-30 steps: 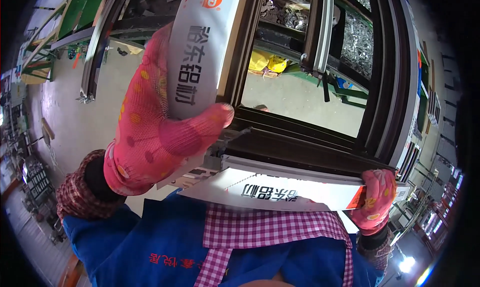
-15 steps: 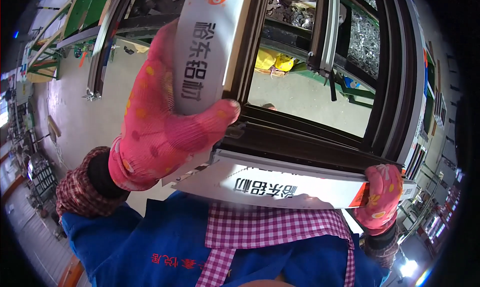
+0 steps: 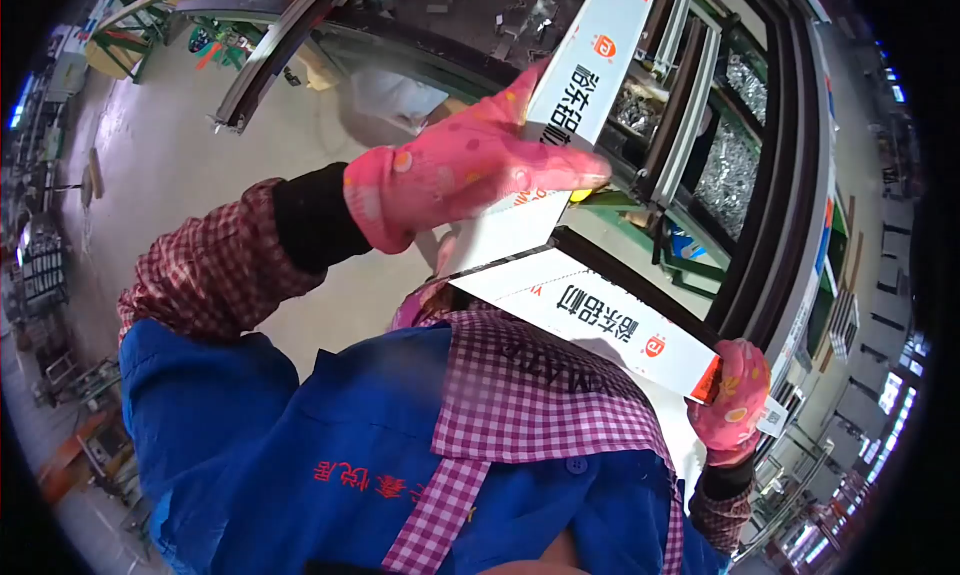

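Note:
Both my hands hold a dark brown metal window frame [image 3: 640, 290], its outer faces covered with white printed film. My left hand [image 3: 470, 170], in a pink patterned glove, lies across the left bar near the lower left corner. Its thumb stretches over the white film, and the other fingers are mostly hidden behind the bar. My right hand [image 3: 735, 400], gloved alike, is wrapped round the lower right corner, beside an orange patch on the film. The frame is tilted in front of my checked apron, and its lower bar comes close to my chest.
Beyond the frame stands a green-legged workbench [image 3: 690, 275] with dark and silver metal profiles. Shiny metal shavings [image 3: 735, 175] lie in it. A long dark profile [image 3: 270, 65] juts out at the upper left, above the pale floor [image 3: 200, 175]. Shelving and equipment line the far left.
The window frame has turned and tilted, showing more white film on its left and lower bars. My left hand has moved right and slightly up with it; my right hand has shifted slightly left and down.

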Tool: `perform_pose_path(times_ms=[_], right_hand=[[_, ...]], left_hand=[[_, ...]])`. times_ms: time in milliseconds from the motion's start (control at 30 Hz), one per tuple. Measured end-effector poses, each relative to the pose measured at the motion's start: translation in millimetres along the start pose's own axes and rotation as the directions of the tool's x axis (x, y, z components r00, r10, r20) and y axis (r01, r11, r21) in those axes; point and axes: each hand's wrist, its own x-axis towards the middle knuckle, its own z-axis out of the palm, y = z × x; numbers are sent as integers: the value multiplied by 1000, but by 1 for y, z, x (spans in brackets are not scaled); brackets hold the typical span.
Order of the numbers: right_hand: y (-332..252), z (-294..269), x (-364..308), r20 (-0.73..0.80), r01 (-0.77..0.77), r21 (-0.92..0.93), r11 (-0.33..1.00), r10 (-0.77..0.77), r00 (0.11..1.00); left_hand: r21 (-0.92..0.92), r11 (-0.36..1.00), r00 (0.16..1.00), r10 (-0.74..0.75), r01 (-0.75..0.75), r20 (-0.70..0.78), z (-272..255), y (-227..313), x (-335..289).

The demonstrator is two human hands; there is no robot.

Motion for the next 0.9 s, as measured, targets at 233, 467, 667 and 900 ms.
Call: perform_pose_path(times_ms=[233, 467, 667, 900], right_hand=[[-7, -10, 3, -21, 10, -78, 997, -12, 1000], [-11, 1, 5, -83, 55, -25, 998, -57, 995], [-10, 0, 16, -128, 39, -46, 998, -44, 991], [-17, -1, 9, -231, 49, -8, 999, -50, 972]], left_hand=[[-421, 897, 976, 51, -138, -212, 17, -9, -6], [-560, 827, 982, -138, 43, -129, 2, 9, -1], [-850, 257, 766, -599, 460, 233, -19, 41, 23], [-870, 321, 818, -557, 374, 146, -30, 45, 27]])
